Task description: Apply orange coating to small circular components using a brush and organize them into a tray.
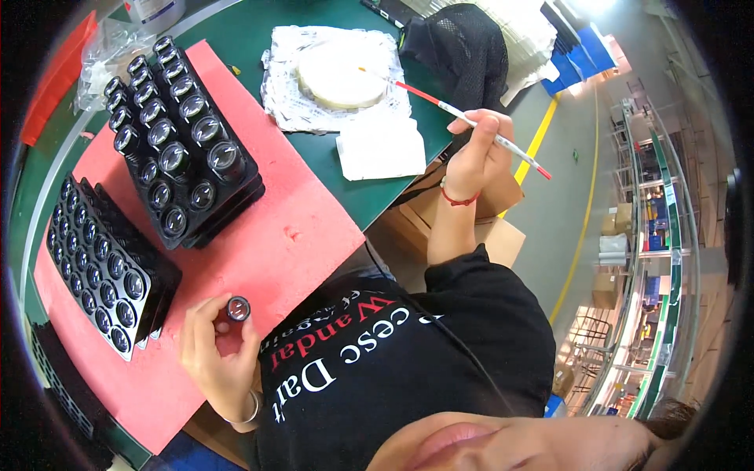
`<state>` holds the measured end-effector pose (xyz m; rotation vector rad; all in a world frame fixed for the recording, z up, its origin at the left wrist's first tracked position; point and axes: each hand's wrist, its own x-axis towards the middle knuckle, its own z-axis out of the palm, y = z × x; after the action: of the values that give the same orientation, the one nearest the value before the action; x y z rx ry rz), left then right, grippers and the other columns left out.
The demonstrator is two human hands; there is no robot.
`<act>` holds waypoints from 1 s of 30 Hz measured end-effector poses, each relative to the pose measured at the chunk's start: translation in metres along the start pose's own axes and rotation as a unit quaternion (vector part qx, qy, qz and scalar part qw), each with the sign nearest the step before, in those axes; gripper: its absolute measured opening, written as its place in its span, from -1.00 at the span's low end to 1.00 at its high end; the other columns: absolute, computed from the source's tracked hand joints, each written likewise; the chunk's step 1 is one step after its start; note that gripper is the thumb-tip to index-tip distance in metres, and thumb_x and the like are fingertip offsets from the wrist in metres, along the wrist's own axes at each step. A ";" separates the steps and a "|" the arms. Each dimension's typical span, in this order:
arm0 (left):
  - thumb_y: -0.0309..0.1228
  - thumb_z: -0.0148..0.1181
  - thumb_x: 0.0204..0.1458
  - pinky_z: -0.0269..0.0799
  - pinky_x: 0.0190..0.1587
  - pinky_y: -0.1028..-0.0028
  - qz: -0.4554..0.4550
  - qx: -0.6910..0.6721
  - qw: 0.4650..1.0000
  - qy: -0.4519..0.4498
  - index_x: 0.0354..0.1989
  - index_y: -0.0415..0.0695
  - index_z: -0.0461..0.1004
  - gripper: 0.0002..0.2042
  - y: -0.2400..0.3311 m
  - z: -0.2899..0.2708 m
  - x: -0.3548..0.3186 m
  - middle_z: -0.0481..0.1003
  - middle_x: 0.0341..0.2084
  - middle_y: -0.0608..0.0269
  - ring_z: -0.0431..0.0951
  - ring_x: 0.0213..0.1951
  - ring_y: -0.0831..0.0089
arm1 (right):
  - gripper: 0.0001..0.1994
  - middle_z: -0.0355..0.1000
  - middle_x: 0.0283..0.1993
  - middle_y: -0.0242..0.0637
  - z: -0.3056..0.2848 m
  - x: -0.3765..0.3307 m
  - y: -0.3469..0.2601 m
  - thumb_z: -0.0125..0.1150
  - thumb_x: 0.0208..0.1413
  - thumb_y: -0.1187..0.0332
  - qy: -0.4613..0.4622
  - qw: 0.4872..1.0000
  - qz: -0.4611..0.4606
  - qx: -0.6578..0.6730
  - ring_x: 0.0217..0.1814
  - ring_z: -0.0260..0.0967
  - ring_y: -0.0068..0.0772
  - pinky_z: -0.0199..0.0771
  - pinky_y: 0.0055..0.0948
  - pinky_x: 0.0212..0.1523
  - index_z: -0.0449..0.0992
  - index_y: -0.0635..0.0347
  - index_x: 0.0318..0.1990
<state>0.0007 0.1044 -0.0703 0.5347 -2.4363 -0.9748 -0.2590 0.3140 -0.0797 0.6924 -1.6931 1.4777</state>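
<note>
The pink foam mat (259,235) carries two black lens trays (177,141) at 10 o'clock, the left hand (216,353) at 7 o'clock pinches a small black lens (238,308) over the mat, and the right hand (479,153) at 1 o'clock grips a thin red-and-white brush (463,118).

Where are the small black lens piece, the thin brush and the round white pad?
Small black lens piece (238,308): head view, its glass face, held in the left hand.
Thin brush (471,122): head view, mid-handle, in the right hand.
Round white pad (339,74): head view, its top face.
</note>
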 end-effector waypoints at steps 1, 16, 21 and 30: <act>-0.67 0.12 -0.42 0.26 -0.54 0.55 0.001 -0.003 1.000 0.000 -0.40 -0.24 0.39 -0.72 -0.001 0.001 0.000 0.38 -0.53 0.19 0.31 -0.60 0.46 | -0.72 0.29 -0.64 -0.30 0.000 0.001 0.000 -0.20 0.17 0.29 -0.001 1.000 -0.002 -0.002 -0.63 0.22 -0.58 0.20 -0.67 -0.53 0.31 0.28 -0.48; -0.59 0.21 -0.33 0.24 -0.54 0.58 -0.054 -0.025 0.997 0.055 -0.42 -0.24 0.39 -0.78 -0.006 0.001 -0.010 0.38 -0.63 0.25 0.33 -0.63 0.52 | -0.76 0.26 -0.65 -0.38 -0.004 -0.019 0.027 -0.11 0.11 0.23 0.152 0.905 0.183 0.354 -0.62 0.12 -0.58 0.09 -0.60 -0.52 0.34 0.16 -0.49; -0.52 0.28 -0.30 0.20 -0.60 0.65 -0.156 -0.090 0.980 0.086 -0.38 -0.24 0.43 -0.75 -0.005 -0.006 -0.010 0.43 -0.64 0.31 0.33 -0.67 0.64 | -0.72 0.26 -0.64 -0.43 0.016 -0.049 -0.012 -0.22 0.17 0.19 0.056 0.772 0.253 0.580 -0.62 0.04 -0.58 0.05 -0.56 -0.48 0.29 0.10 -0.48; -0.42 0.33 -0.30 0.27 -0.66 0.70 -0.137 -0.115 0.979 0.099 -0.44 -0.26 0.44 -0.74 -0.012 -0.016 -0.012 0.46 -0.67 0.29 0.39 -0.71 0.68 | -0.71 0.15 -0.76 -0.35 0.045 -0.088 -0.058 -0.32 0.19 0.14 -0.150 0.808 0.148 0.551 -0.74 -0.03 -0.57 -0.04 -0.56 -0.62 0.18 0.13 -0.44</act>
<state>0.0214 0.0938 -0.0722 0.8549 -2.0757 -1.2311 -0.1724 0.2519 -0.1212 1.3408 -1.0057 2.7145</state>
